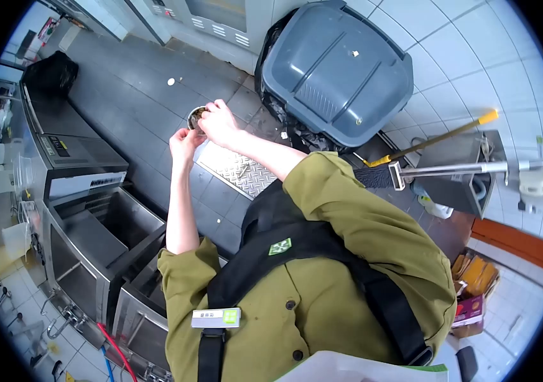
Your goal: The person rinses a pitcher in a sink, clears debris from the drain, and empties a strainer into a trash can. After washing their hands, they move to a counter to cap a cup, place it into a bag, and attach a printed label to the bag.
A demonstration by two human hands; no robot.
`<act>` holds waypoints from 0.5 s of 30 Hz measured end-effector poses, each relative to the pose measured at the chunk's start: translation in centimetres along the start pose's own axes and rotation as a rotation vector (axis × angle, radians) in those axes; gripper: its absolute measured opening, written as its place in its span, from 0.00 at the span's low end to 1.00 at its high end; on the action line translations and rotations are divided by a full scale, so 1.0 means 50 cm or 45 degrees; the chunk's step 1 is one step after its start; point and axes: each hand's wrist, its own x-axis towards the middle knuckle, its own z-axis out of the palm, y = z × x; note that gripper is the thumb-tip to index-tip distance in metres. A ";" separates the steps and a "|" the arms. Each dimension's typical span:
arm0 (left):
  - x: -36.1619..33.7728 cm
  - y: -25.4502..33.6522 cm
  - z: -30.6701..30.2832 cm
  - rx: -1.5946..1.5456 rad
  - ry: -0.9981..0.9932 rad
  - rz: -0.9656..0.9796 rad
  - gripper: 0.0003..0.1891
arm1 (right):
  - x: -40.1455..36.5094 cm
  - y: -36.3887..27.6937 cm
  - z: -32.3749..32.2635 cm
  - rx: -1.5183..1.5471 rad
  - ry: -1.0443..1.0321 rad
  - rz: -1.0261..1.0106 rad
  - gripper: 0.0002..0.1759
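Viewed from the room, a small round container (193,119) with dark contents is at the hands, left of the frame's upper centre. The left hand (184,142) is clamped on its lower edge. The right hand (218,124) is at its right side, fingers bent; whether they grip, I cannot tell. A patterned metal plate (249,175) lies below; a lidded grey bin (332,76) stands upper right of centre.

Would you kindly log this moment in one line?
left hand: at small round light-rimmed container; right hand: over its dark contents; grey plastic lidded bin: closed
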 end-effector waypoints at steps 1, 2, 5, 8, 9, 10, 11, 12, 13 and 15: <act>0.011 -0.004 0.015 0.012 0.026 -0.034 0.06 | -0.003 0.017 0.012 0.121 0.144 -0.016 0.16; 0.029 -0.009 0.026 0.011 0.056 -0.085 0.06 | -0.002 0.037 0.023 0.238 0.294 -0.030 0.16; 0.057 -0.030 0.041 0.027 0.114 -0.224 0.06 | 0.008 0.069 0.012 0.474 0.561 0.079 0.17; 0.080 -0.012 0.075 0.010 0.109 -0.249 0.06 | -0.002 0.107 -0.003 0.583 0.680 0.051 0.16; 0.089 -0.011 0.084 0.002 0.099 -0.260 0.06 | -0.013 0.120 0.013 0.601 0.608 0.030 0.15; 0.098 -0.011 0.098 -0.014 0.087 -0.269 0.06 | -0.030 0.136 0.034 0.610 0.534 0.006 0.14; 0.101 -0.013 0.110 -0.031 0.073 -0.282 0.06 | -0.052 0.152 0.054 0.618 0.457 -0.014 0.13; 0.095 0.010 0.143 -0.001 0.012 -0.273 0.07 | -0.071 0.177 0.075 0.547 0.557 -0.016 0.12; 0.096 0.011 0.174 0.146 -0.101 -0.234 0.08 | -0.088 0.206 0.089 0.542 0.668 -0.021 0.12; 0.090 0.033 0.253 0.406 -0.186 -0.149 0.10 | -0.123 0.266 0.105 0.484 0.808 0.035 0.11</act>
